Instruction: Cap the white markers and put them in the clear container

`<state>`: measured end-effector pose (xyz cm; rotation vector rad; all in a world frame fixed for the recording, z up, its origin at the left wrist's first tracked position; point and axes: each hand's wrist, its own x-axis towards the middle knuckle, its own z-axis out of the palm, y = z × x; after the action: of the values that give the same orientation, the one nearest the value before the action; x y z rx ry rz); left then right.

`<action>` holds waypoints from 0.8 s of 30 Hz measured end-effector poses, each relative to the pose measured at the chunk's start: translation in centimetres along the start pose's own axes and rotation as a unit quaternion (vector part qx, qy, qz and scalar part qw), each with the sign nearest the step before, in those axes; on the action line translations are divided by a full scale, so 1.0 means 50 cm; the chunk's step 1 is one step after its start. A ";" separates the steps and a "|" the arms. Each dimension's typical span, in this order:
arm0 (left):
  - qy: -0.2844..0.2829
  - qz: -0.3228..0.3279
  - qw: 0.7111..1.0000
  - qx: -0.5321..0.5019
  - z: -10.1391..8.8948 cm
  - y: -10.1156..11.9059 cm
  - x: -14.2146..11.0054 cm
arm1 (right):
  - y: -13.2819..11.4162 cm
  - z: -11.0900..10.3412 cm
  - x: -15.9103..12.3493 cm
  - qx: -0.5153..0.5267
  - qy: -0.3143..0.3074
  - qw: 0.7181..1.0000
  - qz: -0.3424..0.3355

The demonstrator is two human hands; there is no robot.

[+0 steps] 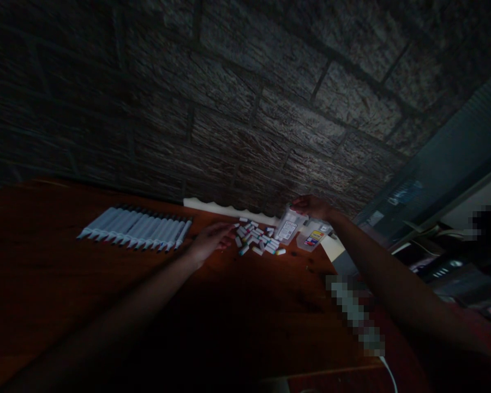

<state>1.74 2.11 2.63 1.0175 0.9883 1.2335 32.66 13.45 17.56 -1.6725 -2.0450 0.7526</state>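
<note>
The left fingers (226, 240) are beside scattered caps (265, 240) while the right fingers (298, 203) hold a clear box (287, 225).

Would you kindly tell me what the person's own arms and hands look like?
The left hand and right hand wear no visible gloves, and the forearms are bare. What looks like a reddish sleeve shows high on the right arm; dim light hides detail.

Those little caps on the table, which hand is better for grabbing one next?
Probably the left hand: it is right beside the scattered caps. The right hand is up at the top of a clear box, farther from them.
</note>
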 end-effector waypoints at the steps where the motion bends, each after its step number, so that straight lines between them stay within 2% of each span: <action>1: -0.002 -0.002 1.000 0.001 0.000 0.000 0.000 | 0.001 -0.002 -0.001 0.000 -0.005 1.000 0.001; 5: -0.003 -0.007 1.000 -0.001 -0.001 -0.002 0.003 | 0.003 -0.005 -0.007 -0.001 -0.015 1.000 0.001; 13: 0.003 -0.010 1.000 -0.013 0.002 0.005 -0.002 | -0.001 -0.004 -0.013 -0.001 0.006 1.000 0.005; 24: 0.010 -0.010 1.000 -0.012 0.000 -0.002 0.002 | -0.048 -0.057 -0.011 -0.081 0.067 0.994 0.020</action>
<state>1.80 2.18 2.52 0.9762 0.9947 1.2372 32.67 13.01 21.30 -1.8041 -2.0296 0.4838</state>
